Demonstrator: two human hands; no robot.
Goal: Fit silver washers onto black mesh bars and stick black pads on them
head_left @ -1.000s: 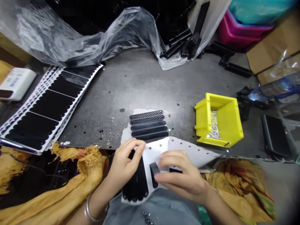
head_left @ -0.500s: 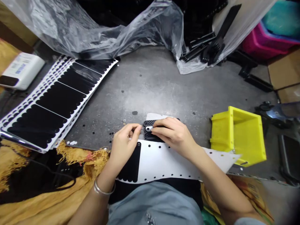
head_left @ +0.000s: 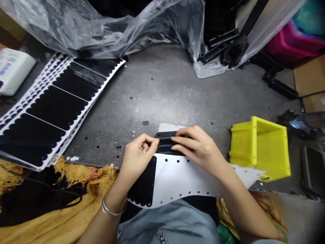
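A row of long black perforated strips (head_left: 166, 135) lies on the grey table near its front edge. My right hand (head_left: 198, 147) lies over them with fingers pressed flat on a strip. My left hand (head_left: 138, 157) is curled at the strips' left end, fingertips pinched together; what they pinch is too small to make out. Under both wrists lies a white backing sheet (head_left: 188, 179) with small holes and several black stickers (head_left: 144, 184) left on its left part.
Stacked sheets of black stickers (head_left: 50, 105) lie at the left. A yellow bin (head_left: 261, 145) stands at the right. Clear plastic bags (head_left: 101, 30) with black parts sit at the back. A white box (head_left: 12, 69) is far left, yellow sacking (head_left: 50, 203) at the front.
Both hands moved from the backing sheet on my lap up to the black strips on the table. My right hand now presses down on a strip.
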